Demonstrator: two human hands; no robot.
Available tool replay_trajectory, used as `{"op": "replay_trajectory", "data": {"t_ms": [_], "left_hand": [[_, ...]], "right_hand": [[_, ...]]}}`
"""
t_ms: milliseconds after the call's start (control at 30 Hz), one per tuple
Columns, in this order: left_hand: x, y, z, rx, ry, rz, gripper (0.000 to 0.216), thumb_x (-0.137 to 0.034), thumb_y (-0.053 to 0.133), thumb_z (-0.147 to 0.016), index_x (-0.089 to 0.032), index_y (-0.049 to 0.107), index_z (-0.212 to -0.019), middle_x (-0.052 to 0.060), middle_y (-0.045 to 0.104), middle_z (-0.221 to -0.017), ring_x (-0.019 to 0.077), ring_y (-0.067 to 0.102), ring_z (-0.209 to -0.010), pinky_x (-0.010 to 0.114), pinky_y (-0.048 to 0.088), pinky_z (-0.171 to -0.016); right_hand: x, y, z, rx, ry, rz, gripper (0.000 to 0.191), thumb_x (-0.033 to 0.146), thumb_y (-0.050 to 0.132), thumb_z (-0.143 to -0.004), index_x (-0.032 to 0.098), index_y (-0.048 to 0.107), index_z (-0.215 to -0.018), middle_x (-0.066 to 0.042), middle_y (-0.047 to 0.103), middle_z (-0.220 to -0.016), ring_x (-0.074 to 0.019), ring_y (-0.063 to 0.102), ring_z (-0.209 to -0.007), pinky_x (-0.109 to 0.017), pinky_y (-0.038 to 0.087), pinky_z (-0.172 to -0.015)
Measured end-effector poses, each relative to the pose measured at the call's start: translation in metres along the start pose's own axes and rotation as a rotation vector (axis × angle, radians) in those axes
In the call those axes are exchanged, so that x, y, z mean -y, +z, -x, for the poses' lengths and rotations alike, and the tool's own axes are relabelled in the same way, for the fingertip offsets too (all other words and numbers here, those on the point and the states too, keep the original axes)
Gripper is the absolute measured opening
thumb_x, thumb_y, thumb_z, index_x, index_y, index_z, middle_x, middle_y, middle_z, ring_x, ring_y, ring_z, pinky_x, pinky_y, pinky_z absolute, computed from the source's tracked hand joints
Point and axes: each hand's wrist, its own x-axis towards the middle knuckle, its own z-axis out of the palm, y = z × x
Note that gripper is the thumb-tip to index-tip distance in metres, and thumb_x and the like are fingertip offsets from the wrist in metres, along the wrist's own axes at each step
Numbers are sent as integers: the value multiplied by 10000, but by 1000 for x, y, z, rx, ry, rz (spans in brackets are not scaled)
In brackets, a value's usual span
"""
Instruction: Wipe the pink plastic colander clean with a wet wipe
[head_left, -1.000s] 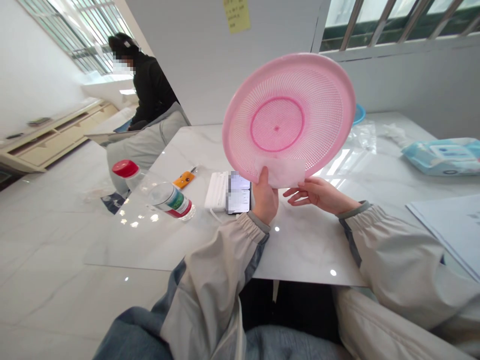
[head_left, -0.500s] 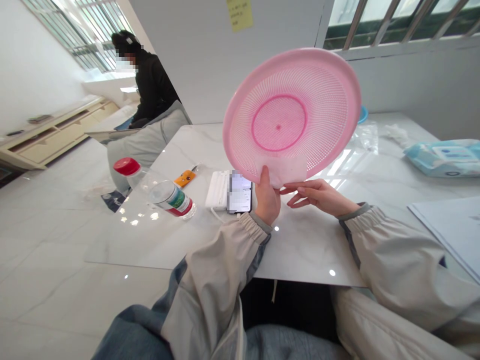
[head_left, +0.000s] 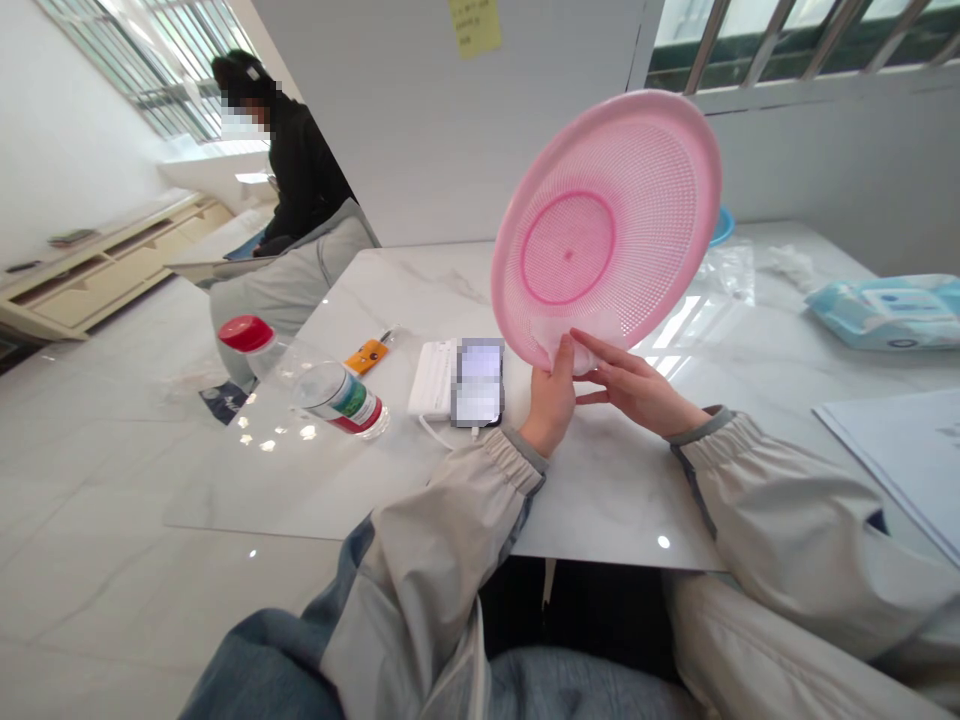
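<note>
A pink plastic colander [head_left: 645,190] is held up, tilted on edge, with its meshed hollow facing me. My left hand [head_left: 552,408] grips its lower rim, thumb on the near side and the other fingers hidden behind. A thin white wipe [head_left: 611,326] is draped over that part of the rim. My right hand [head_left: 639,390] pinches the wipe against the rim from the right, its fingertips close to my left thumb. Just left of my left wrist lie a phone [head_left: 478,385] with a cable plugged in and a white box-like device [head_left: 433,380].
A clear bottle with a red cap [head_left: 246,333] leans at the left, near an orange item [head_left: 367,356]. On the right are a blue wipes pack [head_left: 889,312], papers [head_left: 900,440] and clear plastic [head_left: 731,272]. A person in black [head_left: 304,165] sits beyond.
The colander has turned and its left edge has swung right. Both hands have shifted slightly, and my right fingers have moved up onto the wipe at the rim.
</note>
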Motion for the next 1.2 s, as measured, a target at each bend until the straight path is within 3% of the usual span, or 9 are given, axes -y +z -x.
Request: {"op": "replay_trajectory", "data": {"t_ms": [133, 300, 467, 633, 800, 933, 1033, 1200], "left_hand": [[5, -1, -3, 41, 14, -52, 269, -324, 753, -1017, -189, 799, -1246, 105, 803, -1380, 300, 630, -1504, 473, 418, -1344], [7, -4, -2, 78, 37, -111, 338, -287, 787, -983, -207, 792, -1311, 93, 766, -1465, 287, 633, -1499, 451, 426, -1339], [8, -7, -2, 29, 74, -141, 391, -267, 780, -974, -204, 769, -1359, 97, 763, -1464, 286, 652, -1469, 439, 438, -1323], [17, -9, -7, 9, -43, -70, 423, -235, 773, -960, -219, 759, -1382, 95, 726, -1530, 309, 620, -1511, 507, 425, -1334], [21, -9, -6, 52, -60, -25, 549, -237, 786, -945, -256, 711, -1488, 86, 697, -1570, 328, 599, -1529, 540, 460, -1317], [17, -7, -1, 114, -88, -36, 583, -300, 802, -942, -254, 684, -1511, 100, 687, -1573, 353, 642, -1470, 544, 556, -1229], [16, -8, -2, 189, -71, -166, 506, -397, 762, -987, -238, 708, -1465, 107, 711, -1538, 358, 655, -1454, 524, 594, -1178], [18, -10, -4, 214, 25, -272, 478, -469, 728, -1023, -228, 730, -1435, 97, 739, -1508, 326, 643, -1481, 499, 505, -1276]], "right_hand": [[-6, -5, -7, -208, -58, -30, 408, 549, 894, -904, 318, 867, -1240, -61, 821, -1323, -307, 753, -1302, -551, 676, -1079], [-7, -14, -12, -369, -82, -13, 343, 399, 956, -817, 288, 892, -1135, -40, 841, -1118, -262, 792, -1148, -520, 663, -1118], [-5, -17, -13, -425, -82, -44, 356, 307, 927, -796, 287, 888, -1149, -22, 837, -1102, -226, 805, -1020, -477, 716, -1034], [-1, -14, -10, -423, -70, -73, 489, 248, 907, -787, 358, 855, -1260, 18, 825, -1033, -204, 800, -940, -444, 759, -890], [-1, -11, -9, -371, -97, -130, 584, 202, 894, -775, 413, 822, -1315, 38, 832, -1141, -212, 797, -1045, -479, 722, -994], [-4, -13, -12, -377, -133, -134, 571, 205, 902, -743, 371, 838, -1286, 19, 832, -1192, -231, 771, -1168, -465, 654, -1101], [-6, -16, -15, -425, -134, -104, 541, 260, 928, -731, 304, 853, -1265, -20, 831, -1150, -258, 764, -1179, -453, 644, -1093], [-8, -19, -17, -510, -126, -96, 457, 278, 965, -699, 268, 891, -1150, -28, 819, -1089, -226, 768, -1055, -391, 672, -997]]}}
